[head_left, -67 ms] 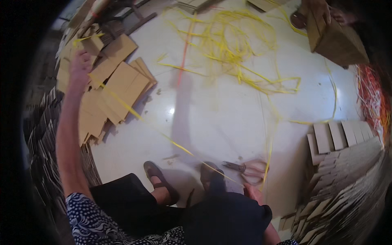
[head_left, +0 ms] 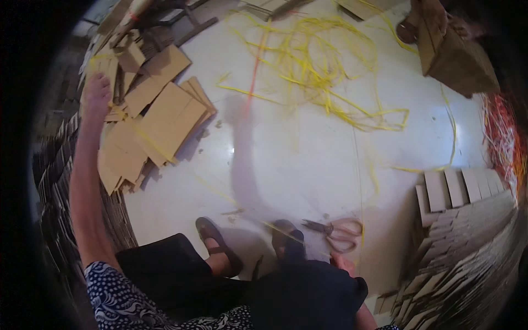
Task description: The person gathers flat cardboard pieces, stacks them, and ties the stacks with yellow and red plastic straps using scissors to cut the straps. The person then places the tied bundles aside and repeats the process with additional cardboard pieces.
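Observation:
My left hand (head_left: 98,91) is closed at the far left, over a heap of flat brown cardboard pieces (head_left: 170,118). A thin yellow plastic strap (head_left: 217,191), blurred by motion, runs slantwise from its side across the floor and past my shoes. The strap's other end reaches my right hand (head_left: 344,264), closed beside my right knee and partly hidden by it. On the floor just beyond that hand lie scissors (head_left: 345,235) with pale handles, their blades pointing left.
A loose tangle of yellow strap (head_left: 319,66) spreads over the far floor. Stacked folded cardboard (head_left: 462,231) stands at right, with red and white strips (head_left: 501,132) behind it. Another person's hands hold a cardboard box (head_left: 459,60) at far right. More cardboard (head_left: 60,181) is stacked at left.
My left hand has moved slightly down and left. The stretched strap has shifted and now looks blurrier. My right hand stays by the knee, and the view has tilted slightly.

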`<state>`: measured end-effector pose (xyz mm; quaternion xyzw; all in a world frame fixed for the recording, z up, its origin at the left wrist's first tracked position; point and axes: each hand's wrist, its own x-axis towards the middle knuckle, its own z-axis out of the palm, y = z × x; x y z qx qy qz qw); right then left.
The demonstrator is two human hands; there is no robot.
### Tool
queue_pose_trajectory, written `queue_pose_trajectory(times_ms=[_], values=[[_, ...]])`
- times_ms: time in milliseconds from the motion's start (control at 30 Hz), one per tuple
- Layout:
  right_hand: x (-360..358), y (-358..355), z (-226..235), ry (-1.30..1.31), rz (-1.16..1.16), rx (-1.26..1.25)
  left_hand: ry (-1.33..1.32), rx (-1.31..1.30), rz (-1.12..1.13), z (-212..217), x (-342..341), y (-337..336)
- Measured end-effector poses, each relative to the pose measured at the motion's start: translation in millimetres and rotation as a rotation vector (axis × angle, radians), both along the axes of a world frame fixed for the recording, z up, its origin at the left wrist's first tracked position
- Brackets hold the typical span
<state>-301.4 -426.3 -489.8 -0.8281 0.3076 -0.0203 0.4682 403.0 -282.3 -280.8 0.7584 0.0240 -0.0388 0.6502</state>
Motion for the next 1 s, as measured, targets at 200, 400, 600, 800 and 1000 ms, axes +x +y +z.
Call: queue_pose_trajectory(times_ms=[200, 400, 600, 800, 1000], values=[[-112.4, 53.8, -48.3, 0.488, 0.042, 0.242, -0.515, 0.971, 0.421, 153.1, 159.8, 357.7], [-136.4, 80.9, -32.6, 0.599, -0.258, 0.103, -0.517, 0.68, 0.664, 89.9, 94.8, 390.2], [-52.7, 45.3, -7.1, 0.489, -0.338, -0.076, -0.052, -0.12, 0.464, -17.9, 132.2, 438.1], [57.1, 17.8, 38.3, 0.272, -0.277, -0.29, -0.105, -0.379, 0.379, 2.3, 142.8, 538.3], [212.4, -16.7, 112.5, 0.033, 0.012, -0.593, -0.605, -0.075, 0.481, 70.4, -53.2, 416.5]])
